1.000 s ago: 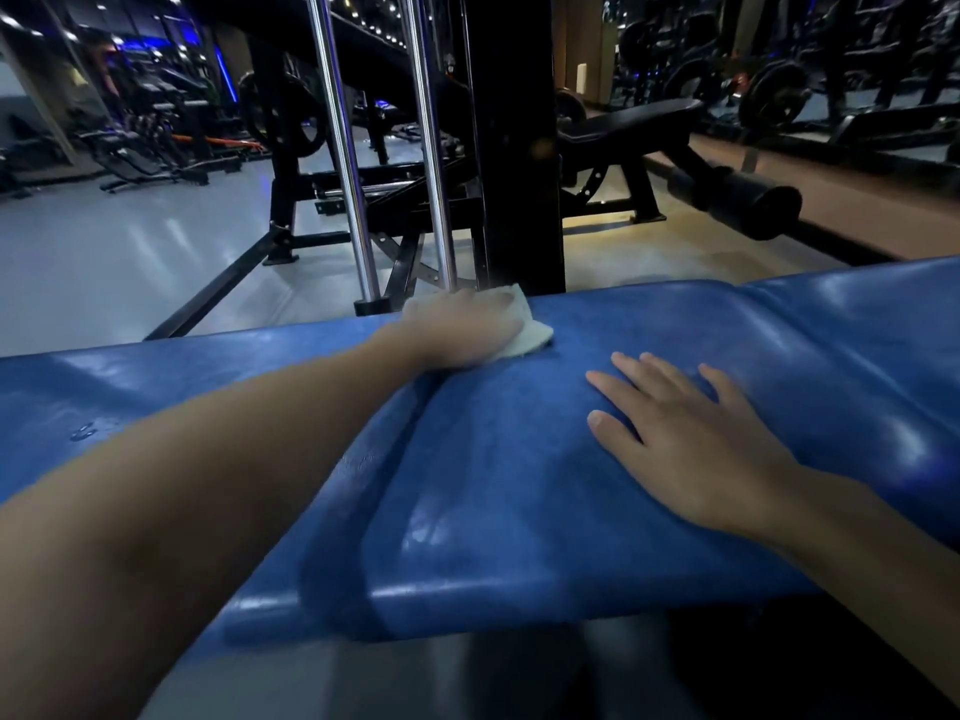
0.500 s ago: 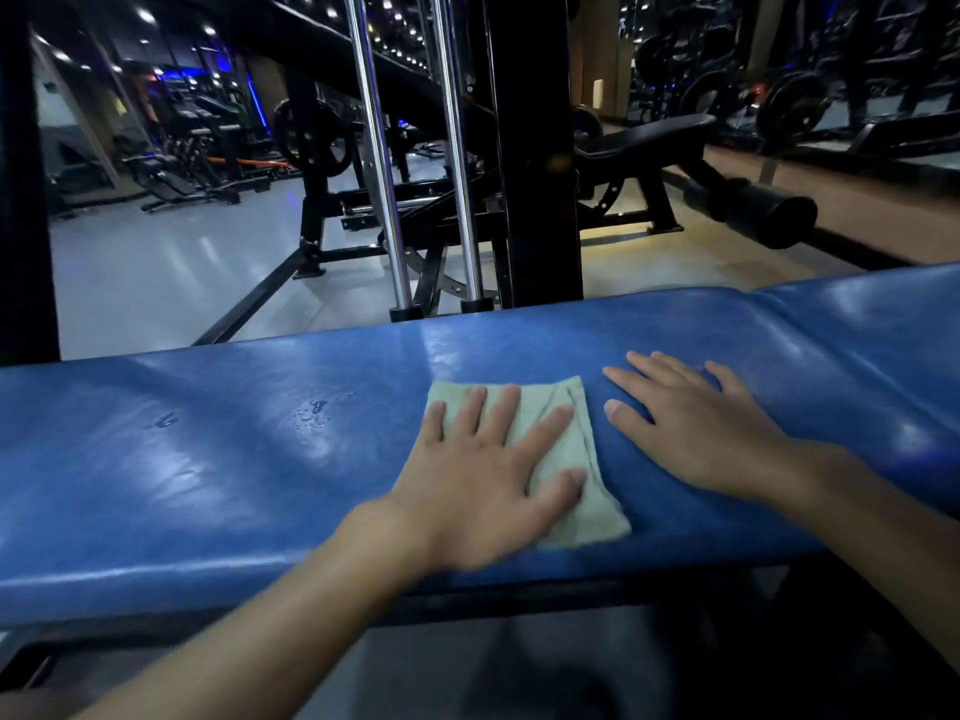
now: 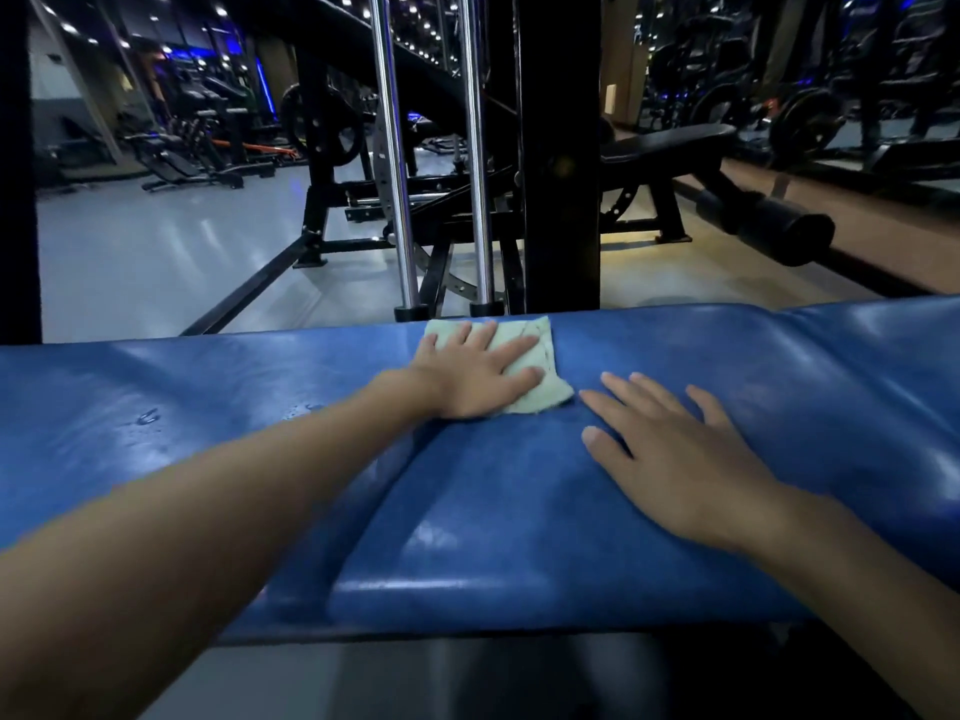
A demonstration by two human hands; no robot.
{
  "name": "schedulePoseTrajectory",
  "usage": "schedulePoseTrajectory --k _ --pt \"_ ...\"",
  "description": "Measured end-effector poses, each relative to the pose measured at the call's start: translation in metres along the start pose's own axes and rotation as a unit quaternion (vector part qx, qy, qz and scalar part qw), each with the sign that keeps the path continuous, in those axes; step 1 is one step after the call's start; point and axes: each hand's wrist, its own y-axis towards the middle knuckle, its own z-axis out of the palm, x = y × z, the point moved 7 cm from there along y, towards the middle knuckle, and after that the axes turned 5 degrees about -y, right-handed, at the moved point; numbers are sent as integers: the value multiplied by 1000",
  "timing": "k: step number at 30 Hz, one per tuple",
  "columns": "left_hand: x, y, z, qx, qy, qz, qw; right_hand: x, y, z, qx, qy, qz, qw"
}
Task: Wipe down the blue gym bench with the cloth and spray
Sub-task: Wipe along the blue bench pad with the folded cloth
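The long blue glossy vinyl gym bench (image 3: pixel 701 366) gleams, a few droplets beading left of the left forearm. The left hand (image 3: pixel 475 379), fingers straight and spread, presses the pale green folded cloth (image 3: pixel 540 366) at the bench's far edge; half a second ago it was mid-pad. The right hand (image 3: pixel 680 454) stays flat, fingers apart, just beside the cloth.

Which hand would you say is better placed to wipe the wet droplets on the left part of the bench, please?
Left. The left hand lies flat on the cloth at the far edge of the bench, nearer the droplets; the right hand rests bare, farther away.
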Motion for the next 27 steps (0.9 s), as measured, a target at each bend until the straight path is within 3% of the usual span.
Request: schedulePoseTrajectory --k 4,8,20,24,27 --pt "23 56 -10 7 -22 -45 999 0 1 1 -1 -17 2 1000" --pt "22 56 -9 8 -11 -49 999 1 1 1 -3 -17 1 1000" --pt "-33 -149 13 -10 8 43 999 -1 0 0 7 1 7 1000" --pt "-41 -170 9 -39 -25 25 999 7 4 -12 15 -52 7 999" --pt "-39 -156 11 -59 -14 -12 998 18 8 -19 -8 17 -6 1000"
